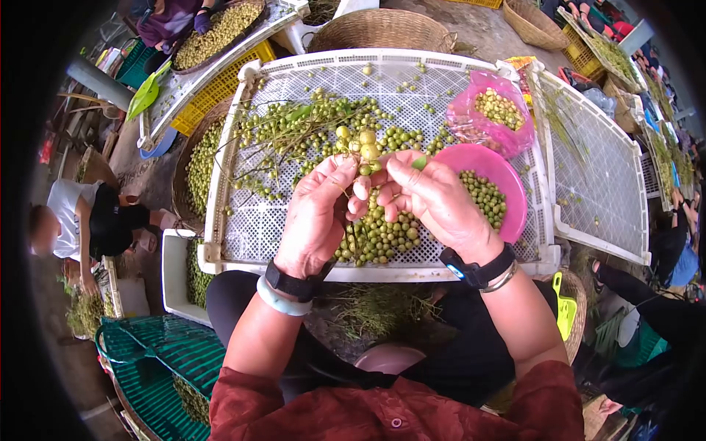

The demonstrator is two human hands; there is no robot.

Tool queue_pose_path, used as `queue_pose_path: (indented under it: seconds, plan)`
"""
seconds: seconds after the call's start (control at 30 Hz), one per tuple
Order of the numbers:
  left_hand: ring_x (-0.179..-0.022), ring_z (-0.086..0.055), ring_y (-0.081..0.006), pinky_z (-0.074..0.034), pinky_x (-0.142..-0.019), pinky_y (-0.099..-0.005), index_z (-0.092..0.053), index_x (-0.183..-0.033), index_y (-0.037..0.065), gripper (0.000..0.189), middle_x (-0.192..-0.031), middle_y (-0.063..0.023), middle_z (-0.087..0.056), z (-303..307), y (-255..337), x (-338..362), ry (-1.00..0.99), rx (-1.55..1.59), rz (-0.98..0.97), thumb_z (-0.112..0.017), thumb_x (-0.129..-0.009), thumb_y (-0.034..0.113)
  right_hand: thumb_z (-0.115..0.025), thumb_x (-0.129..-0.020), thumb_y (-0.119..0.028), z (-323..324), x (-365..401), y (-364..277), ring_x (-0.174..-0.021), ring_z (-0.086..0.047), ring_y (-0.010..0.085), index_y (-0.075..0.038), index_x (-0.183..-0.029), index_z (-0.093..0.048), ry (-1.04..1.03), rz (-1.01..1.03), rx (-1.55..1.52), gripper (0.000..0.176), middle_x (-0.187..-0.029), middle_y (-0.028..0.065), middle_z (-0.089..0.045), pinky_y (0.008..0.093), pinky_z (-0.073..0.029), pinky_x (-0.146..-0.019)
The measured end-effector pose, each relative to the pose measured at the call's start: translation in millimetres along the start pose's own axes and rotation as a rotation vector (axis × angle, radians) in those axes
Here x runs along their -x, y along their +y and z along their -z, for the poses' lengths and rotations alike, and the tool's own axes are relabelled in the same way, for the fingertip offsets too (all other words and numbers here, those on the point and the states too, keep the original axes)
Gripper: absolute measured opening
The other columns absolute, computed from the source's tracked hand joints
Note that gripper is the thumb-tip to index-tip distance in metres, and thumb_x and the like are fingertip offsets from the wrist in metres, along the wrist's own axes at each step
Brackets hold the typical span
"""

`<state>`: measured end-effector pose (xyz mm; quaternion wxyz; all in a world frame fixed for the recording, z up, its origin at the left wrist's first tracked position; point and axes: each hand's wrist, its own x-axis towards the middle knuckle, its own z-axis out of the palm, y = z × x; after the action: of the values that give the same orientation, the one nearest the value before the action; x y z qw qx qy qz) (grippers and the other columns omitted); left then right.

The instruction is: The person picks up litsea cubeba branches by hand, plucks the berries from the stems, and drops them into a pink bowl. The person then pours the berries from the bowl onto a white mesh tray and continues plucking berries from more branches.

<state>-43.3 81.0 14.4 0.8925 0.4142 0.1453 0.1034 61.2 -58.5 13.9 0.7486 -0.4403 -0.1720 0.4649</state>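
Over the white mesh tray (441,273), my two hands meet at a small bunch of round yellow-green fruits (360,144). My left hand (312,217) is closed on the bunch, its thumb and fingers around the thin stems. On the bunch's other side my right hand (440,198) pinches with thumb and forefinger; a small green leaf (419,162) shows at its fingers. Exactly which part it grips is hidden. Below the hands lies a heap of loose green fruits (382,239). Fruits still on twigs (294,132) spread across the tray's left and far side.
On the tray's right are a pink bowl of fruits (517,195) and a pink plastic bag of paler fruits (518,136). A wicker basket of fruits (195,165) stands at left, a white bin (176,279) nearer. Other people sit around, one at far left (70,213).
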Motion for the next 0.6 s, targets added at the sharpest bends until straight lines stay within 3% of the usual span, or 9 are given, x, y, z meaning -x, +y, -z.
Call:
queue_pose_path:
  seconds: [0.17, 0.37, 0.5, 0.6]
  plan:
    - [-0.057, -0.047, -0.0034, -0.036, -0.051, -0.0179, -0.056, -0.092, 0.008, 0.013, -0.073, 0.0016, -0.058, -3.5, -4.2, -0.7, 0.034, -0.211, -0.028, -0.050, -0.097, 0.019, -0.063, -0.089, -0.012, -6.7, -4.5, 5.6, -0.056, -0.050, 0.0047, -0.004, -0.092, -0.052, 0.022, 0.085, 0.119, 0.014, -0.077, 0.0039, -0.061, 0.0182, -0.039, -0.049]
    - [-0.051, -0.036, -0.0028, -0.028, -0.047, -0.0185, -0.054, -0.091, 0.007, 0.015, -0.065, 0.0047, -0.048, -7.5, 1.2, -1.9, 0.077, -0.259, -0.021, -0.051, -0.097, 0.021, -0.057, -0.094, -0.016, -4.8, -5.6, 8.5, -0.056, -0.043, 0.0025, -0.008, -0.094, -0.050, 0.038, 0.227, 0.311, 0.011, -0.074, -0.0002, -0.055, 0.0172, -0.033, -0.046]
    - [-0.051, -0.034, -0.0021, -0.025, -0.047, -0.0190, -0.057, -0.091, 0.008, 0.011, -0.064, 0.0056, -0.048, -7.1, 11.5, 0.5, 0.021, -0.138, 0.025, -0.056, -0.094, 0.018, -0.055, -0.095, -0.020, -11.4, -1.0, -6.6, -0.054, -0.041, 0.0015, -0.008, -0.089, -0.051, 0.014, 0.105, 0.165, 0.014, -0.070, -0.0026, -0.052, 0.0171, -0.031, -0.045]
    - [-0.052, -0.035, -0.0018, -0.027, -0.048, -0.0191, -0.061, -0.092, 0.007, 0.008, -0.067, 0.0059, -0.051, -8.4, 12.4, 2.1, 0.025, -0.316, -0.048, -0.061, -0.091, 0.015, -0.057, -0.094, -0.023, -9.7, -0.8, -6.9, -0.054, -0.042, 0.0006, -0.008, -0.085, -0.052, 0.046, 0.109, 0.148, 0.017, -0.068, -0.0040, -0.051, 0.0168, -0.032, -0.045]
